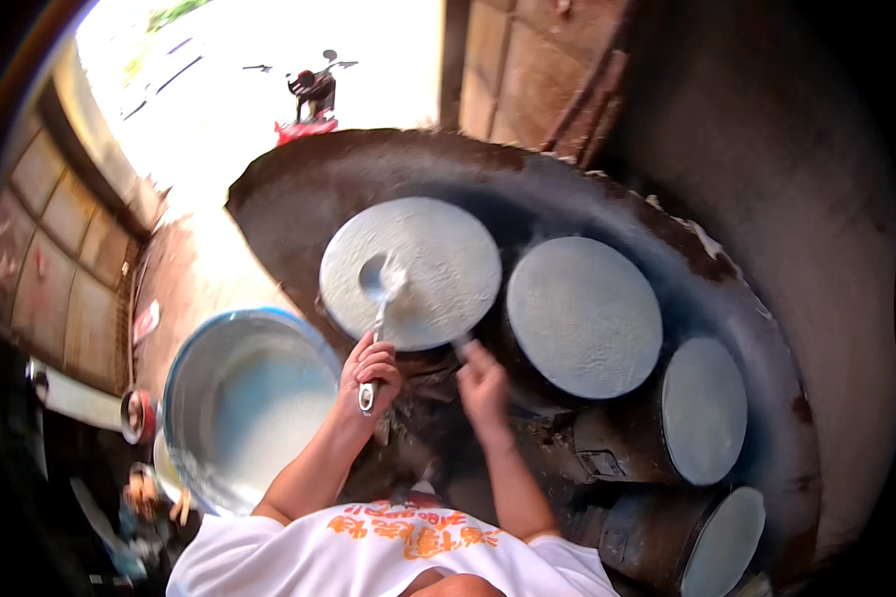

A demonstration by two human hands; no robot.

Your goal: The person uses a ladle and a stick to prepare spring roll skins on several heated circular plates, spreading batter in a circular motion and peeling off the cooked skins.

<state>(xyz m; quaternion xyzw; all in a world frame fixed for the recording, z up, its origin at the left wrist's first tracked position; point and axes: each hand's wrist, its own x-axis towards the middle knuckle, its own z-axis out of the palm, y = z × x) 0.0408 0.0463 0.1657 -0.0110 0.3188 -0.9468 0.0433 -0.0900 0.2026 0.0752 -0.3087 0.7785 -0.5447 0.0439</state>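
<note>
My left hand (371, 371) is closed around the handle of a metal ladle (379, 323). The ladle's round bowl rests on or just over a wide round griddle (438, 244) covered with pale batter, whose surface looks rippled. Close to the near edge of that griddle is my right hand (484, 388), fingers curled and blurred by motion. A thin greyish piece sticks out from it toward the rim; its kind cannot be made out. Just to the right stands a second round griddle (582, 318), also coated with a pale layer.
A large blue-rimmed basin (174, 398) with whitish liquid stands at the left. Two more pale-topped round griddles (705, 413) line the right side. A dark curved counter (299, 189) wraps behind them. Beyond the doorway is a parked motorbike (314, 90). A red can (137, 415) sits left of the basin.
</note>
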